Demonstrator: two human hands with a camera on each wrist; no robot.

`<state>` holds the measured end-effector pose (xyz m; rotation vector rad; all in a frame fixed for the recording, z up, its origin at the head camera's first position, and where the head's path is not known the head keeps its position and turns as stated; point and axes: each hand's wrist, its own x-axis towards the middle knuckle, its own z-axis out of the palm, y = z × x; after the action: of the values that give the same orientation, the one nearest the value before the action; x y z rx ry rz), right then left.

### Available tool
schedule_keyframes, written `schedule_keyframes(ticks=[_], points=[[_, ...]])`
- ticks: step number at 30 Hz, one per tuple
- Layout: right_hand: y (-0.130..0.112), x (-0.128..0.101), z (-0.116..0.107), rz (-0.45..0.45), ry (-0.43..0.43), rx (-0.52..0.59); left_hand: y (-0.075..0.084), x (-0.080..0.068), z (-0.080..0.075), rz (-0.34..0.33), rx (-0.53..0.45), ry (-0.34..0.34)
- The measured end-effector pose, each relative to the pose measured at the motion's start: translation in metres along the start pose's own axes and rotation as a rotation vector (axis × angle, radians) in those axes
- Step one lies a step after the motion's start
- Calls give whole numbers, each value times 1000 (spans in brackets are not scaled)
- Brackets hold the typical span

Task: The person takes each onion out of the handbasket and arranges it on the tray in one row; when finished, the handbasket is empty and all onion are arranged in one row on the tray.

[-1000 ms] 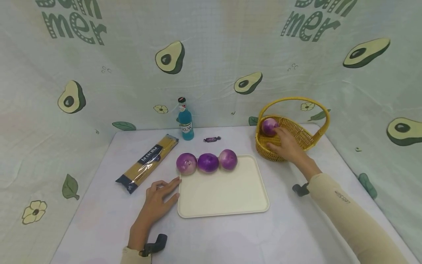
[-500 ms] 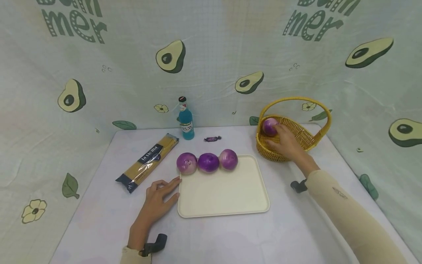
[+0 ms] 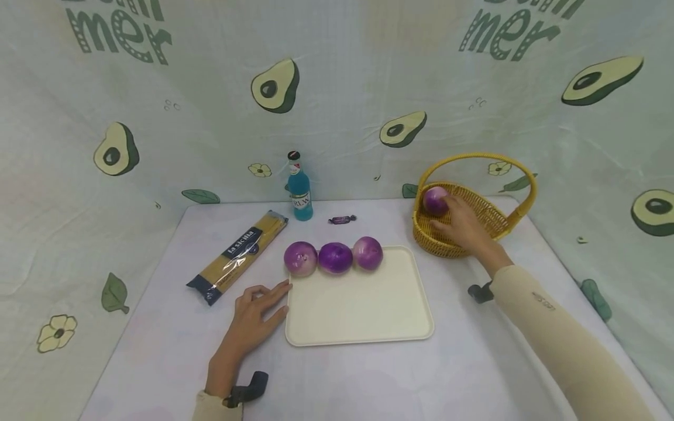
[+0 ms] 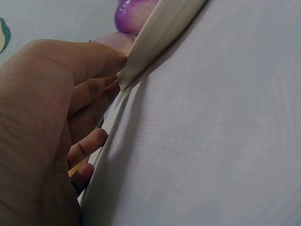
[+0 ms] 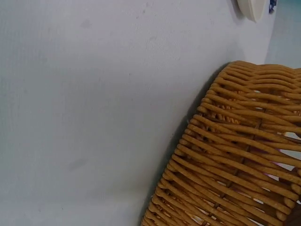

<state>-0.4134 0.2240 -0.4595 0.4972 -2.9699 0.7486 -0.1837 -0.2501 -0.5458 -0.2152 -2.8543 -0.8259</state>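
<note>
While right hand (image 3: pixel 463 225) cups round purple onion (image 3: pixel 434 200) in woven wicker basket (image 3: pixel 495 219) (far right corner), left hand (image 3: pixel 255 313), fingers relaxed, rests against smooth cream tray (image 3: pixel 363 310) edge.

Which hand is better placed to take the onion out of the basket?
Probably the right hand: it already touches the onion inside the basket. The left hand rests by the tray.

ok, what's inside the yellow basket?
One purple onion sits at the left of the yellow basket, with the right hand touching it. The hand covers part of the basket floor, so anything beneath is hidden.
</note>
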Motion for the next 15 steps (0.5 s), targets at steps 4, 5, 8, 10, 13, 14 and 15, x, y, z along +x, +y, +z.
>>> schedule_keyframes(ticks=[4,5,8,10,13,14,15], points=[[2,3,-1,4,9,3,1,1,0,11,3,24],[2,4,-1,4,11,1,1,1,0,12,3,26],[3,7,-2,1,21,-11,1,1,0,11,2,23],[3,9,-3,-1,23,-16,1,1,0,7,6,16],[4,11,-3,8,14,-16,1,1,0,2,0,10],[5,12,-3,12,12,-16,1,1,0,-1,-5,8],[5,12,-3,15,10,-16,1,1,0,-4,-10,7]])
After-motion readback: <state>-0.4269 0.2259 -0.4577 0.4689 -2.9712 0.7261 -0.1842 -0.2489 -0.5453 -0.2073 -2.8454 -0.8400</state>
